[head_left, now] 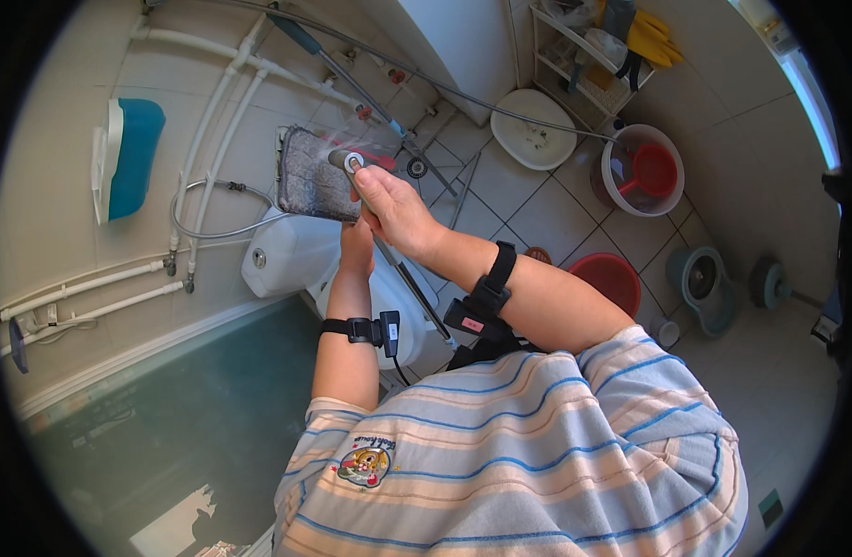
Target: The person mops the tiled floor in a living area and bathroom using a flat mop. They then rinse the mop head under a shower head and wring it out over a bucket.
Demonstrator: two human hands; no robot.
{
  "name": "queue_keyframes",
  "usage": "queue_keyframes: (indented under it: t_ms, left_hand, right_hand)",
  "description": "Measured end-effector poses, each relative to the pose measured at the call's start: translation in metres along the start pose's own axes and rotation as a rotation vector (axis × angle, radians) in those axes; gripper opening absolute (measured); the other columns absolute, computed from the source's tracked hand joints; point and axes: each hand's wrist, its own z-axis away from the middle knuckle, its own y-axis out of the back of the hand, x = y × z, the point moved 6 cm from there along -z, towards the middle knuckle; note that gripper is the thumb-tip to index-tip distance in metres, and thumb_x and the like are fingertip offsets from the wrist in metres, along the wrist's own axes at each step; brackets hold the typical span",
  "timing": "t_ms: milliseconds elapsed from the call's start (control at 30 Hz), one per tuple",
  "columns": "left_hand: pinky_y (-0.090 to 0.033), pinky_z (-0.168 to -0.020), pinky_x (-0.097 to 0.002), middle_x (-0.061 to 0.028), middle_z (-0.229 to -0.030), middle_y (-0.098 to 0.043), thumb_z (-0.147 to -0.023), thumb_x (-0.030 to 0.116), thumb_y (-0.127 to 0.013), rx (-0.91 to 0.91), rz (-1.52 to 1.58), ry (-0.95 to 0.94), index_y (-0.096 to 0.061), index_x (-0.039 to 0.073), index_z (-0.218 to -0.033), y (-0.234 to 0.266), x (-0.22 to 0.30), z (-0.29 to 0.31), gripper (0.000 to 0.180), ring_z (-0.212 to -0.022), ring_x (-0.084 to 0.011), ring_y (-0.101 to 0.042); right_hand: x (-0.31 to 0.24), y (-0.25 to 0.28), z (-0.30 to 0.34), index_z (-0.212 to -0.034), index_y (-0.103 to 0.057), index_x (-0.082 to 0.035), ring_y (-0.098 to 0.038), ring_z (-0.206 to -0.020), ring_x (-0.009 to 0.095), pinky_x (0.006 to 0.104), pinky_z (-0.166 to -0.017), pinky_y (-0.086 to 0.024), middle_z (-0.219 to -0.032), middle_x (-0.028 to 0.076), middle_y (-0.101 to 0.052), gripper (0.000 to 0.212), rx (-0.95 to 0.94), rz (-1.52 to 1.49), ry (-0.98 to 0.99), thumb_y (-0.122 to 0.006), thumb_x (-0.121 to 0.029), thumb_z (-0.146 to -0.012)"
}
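My right hand (396,212) is closed around a grey handheld sprayer (342,160), with the thumb up by its round white-ringed end. Fine water streaks show around the nozzle, over a flat mop (313,176) with a shaggy grey pad. Just below the pad, my left hand (356,243) grips the mop; its fingers are partly hidden behind the pad and my right hand. The mop's pole (412,286) slants down toward my body. Both wrists wear black straps with small devices.
At left, a bathtub (203,371) holds water beside a white toilet (291,251). White pipes (217,121) run along the wall. A white basin (533,130), a bucket (612,181) with a red dipper (655,169), and a red basin (610,281) stand on the tiled floor. Another pole (352,84) leans behind.
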Motion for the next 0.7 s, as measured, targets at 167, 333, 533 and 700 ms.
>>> queue_keyframes:
  t_ms: [167, 333, 533, 700]
  left_hand:
    - [-0.044, -0.087, -0.0297, -0.0082, -0.119, -0.053, -0.092, 0.042, -0.055, -0.063, 0.059, -0.202, -0.046, 0.002, -0.128, -0.003, 0.007, 0.003, 0.054, -0.109, -0.0154, -0.051]
    - [-0.044, -0.088, -0.0307, -0.0062, -0.117, -0.051, -0.097, 0.033, -0.048, -0.030, -0.043, -0.191, -0.041, 0.007, -0.129, 0.001, 0.002, 0.002, 0.042, -0.106, -0.0146, -0.052]
    - [-0.045, -0.075, -0.0310, -0.0049, -0.093, -0.055, -0.091, 0.035, -0.056, -0.061, 0.174, -0.067, -0.053, 0.003, -0.100, 0.017, -0.024, -0.011, 0.033, -0.088, -0.0149, -0.054]
    - [-0.045, -0.078, -0.0339, -0.0090, -0.100, -0.056, -0.087, 0.034, -0.064, 0.008, -0.073, -0.186, -0.054, 0.000, -0.104, 0.040, -0.032, -0.021, 0.039, -0.090, -0.0189, -0.055]
  right_hand:
    - [-0.006, -0.010, 0.004, -0.086, -0.052, -0.006, -0.044, -0.062, 0.009, 0.0252, -0.056, -0.039, -0.068, 0.001, -0.047, 0.043, -0.061, 0.029, 0.040, -0.044, -0.046, -0.097]
    - [-0.005, -0.006, 0.006, -0.090, -0.053, -0.004, -0.050, -0.073, 0.016, 0.0308, -0.069, -0.044, -0.077, 0.005, -0.052, 0.041, -0.014, 0.165, 0.048, -0.045, -0.043, -0.097]
    - [0.020, -0.003, 0.021, -0.093, -0.052, -0.006, -0.041, -0.064, 0.008, 0.0247, -0.059, -0.038, -0.068, 0.000, -0.045, 0.038, -0.074, 0.252, -0.008, -0.043, -0.043, -0.099]
    - [0.035, -0.008, 0.033, -0.100, -0.053, -0.008, -0.044, -0.065, 0.011, 0.0269, -0.061, -0.040, -0.071, 0.000, -0.046, 0.038, -0.132, 0.257, -0.027, -0.043, -0.044, -0.098]
